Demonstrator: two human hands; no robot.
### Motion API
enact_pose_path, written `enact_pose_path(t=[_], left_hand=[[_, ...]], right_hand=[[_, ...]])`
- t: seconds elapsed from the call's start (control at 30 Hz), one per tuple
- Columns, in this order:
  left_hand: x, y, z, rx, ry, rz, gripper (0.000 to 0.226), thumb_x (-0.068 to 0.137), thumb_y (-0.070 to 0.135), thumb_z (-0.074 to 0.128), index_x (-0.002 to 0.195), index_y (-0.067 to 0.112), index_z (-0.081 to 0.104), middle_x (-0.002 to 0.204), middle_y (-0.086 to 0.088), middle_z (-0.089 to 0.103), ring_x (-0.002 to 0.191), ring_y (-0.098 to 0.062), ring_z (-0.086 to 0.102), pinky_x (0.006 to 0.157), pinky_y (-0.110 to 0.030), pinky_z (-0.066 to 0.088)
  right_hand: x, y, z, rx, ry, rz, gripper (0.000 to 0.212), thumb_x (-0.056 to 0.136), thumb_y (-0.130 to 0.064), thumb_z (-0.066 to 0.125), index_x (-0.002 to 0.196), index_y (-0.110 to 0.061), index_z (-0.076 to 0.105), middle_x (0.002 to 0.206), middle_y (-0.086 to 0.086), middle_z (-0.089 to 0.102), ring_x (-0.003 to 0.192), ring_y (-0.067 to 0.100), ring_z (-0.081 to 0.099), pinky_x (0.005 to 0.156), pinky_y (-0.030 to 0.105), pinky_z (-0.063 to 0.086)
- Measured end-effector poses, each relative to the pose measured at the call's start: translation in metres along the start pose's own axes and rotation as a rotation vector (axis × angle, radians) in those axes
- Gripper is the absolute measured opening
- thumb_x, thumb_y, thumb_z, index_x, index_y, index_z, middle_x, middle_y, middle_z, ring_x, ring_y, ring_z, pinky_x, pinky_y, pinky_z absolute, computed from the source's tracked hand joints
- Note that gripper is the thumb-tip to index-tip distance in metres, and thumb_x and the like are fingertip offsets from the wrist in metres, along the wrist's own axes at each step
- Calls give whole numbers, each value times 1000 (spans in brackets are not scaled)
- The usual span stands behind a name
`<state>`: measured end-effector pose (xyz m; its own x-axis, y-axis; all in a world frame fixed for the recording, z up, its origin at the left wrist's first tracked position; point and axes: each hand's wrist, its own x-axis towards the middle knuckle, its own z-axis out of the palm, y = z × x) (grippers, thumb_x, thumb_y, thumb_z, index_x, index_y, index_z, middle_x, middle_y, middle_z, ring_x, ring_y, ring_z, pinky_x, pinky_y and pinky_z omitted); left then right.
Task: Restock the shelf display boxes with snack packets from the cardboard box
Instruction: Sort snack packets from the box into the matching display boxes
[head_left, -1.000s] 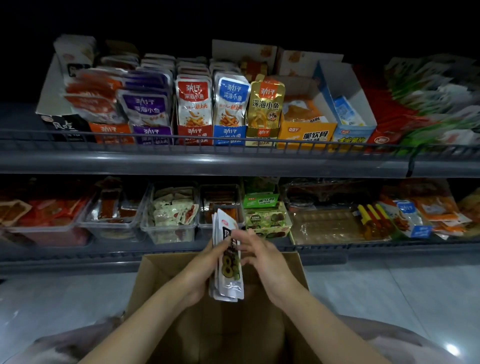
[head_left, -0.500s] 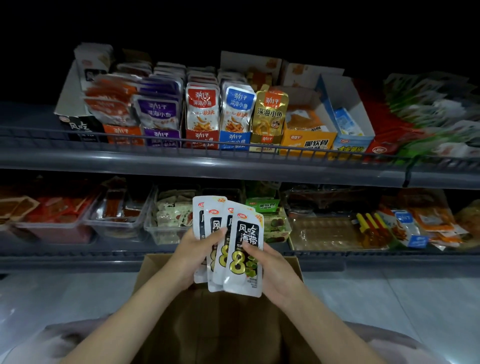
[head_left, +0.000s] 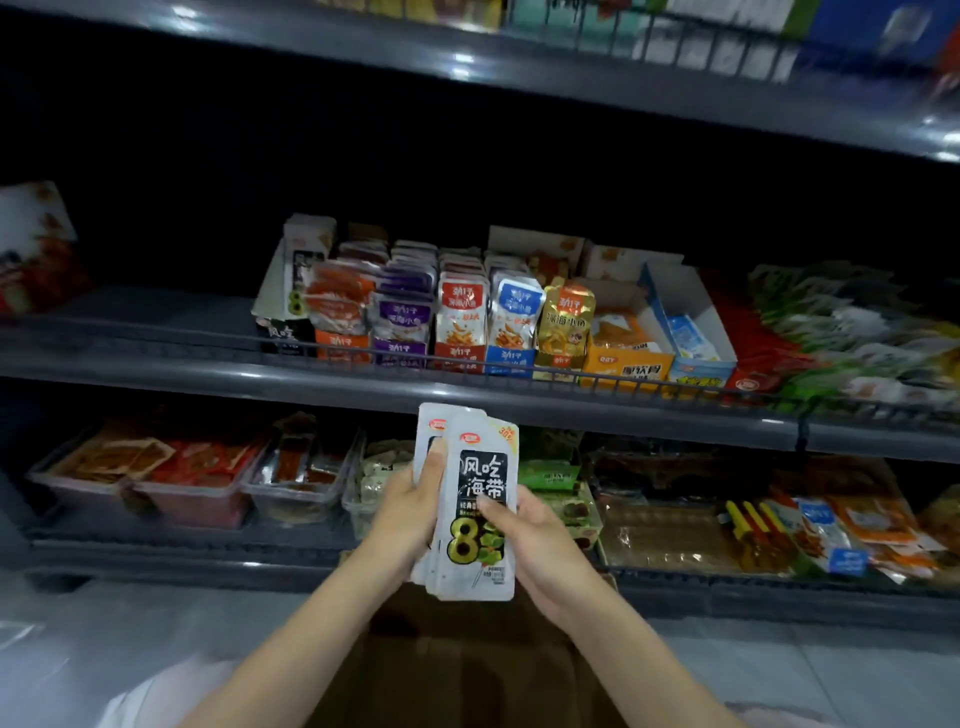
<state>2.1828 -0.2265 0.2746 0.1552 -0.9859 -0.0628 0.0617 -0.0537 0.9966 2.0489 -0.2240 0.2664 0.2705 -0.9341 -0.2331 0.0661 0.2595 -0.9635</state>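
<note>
Both hands hold a stack of white snack packets (head_left: 480, 540) with black labels and a green "8", upright above the brown cardboard box (head_left: 467, 670). My left hand (head_left: 410, 514) grips the stack's left side, thumb on its front. My right hand (head_left: 540, 551) grips the right side, thumb across the front packet. On the middle shelf, a black-and-white display box (head_left: 291, 291) with the same label stands at the left end of the row of packet boxes (head_left: 457, 317).
A wire rail (head_left: 156, 338) runs along the middle shelf's front edge. The lower shelf carries clear plastic tubs (head_left: 197, 499) and loose snacks (head_left: 810, 525). Another shelf (head_left: 623, 83) hangs overhead. Bare shelf space lies left of the display box. Grey floor tiles flank the cardboard box.
The fanned packets have been squared into a tighter stack and lifted slightly. The view has tilted up, so the upper shelf now shows.
</note>
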Motion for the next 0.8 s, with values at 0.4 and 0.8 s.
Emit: enact_pose_path(t=[0.4,0.8], left_hand=[[-10,72,-70,228,-229,402,50,94,36,47,143,33,32,134,19,52,123,5,48,102,-19,42],[16,105,-147,166,-205,417,34,95,33,45,129,32,45,114,7,66,103,-6,65,73,-27,57]], right_hand=[[12,-98,91,-71,15,-315,20,100,-25,45,120,-29,48,115,-6,66,107,12,63,94,36,52],[61,-192,123,-707,-309,-544,72,78,-6,76,130,-33,35,116,3,62,93,11,69,72,27,59]])
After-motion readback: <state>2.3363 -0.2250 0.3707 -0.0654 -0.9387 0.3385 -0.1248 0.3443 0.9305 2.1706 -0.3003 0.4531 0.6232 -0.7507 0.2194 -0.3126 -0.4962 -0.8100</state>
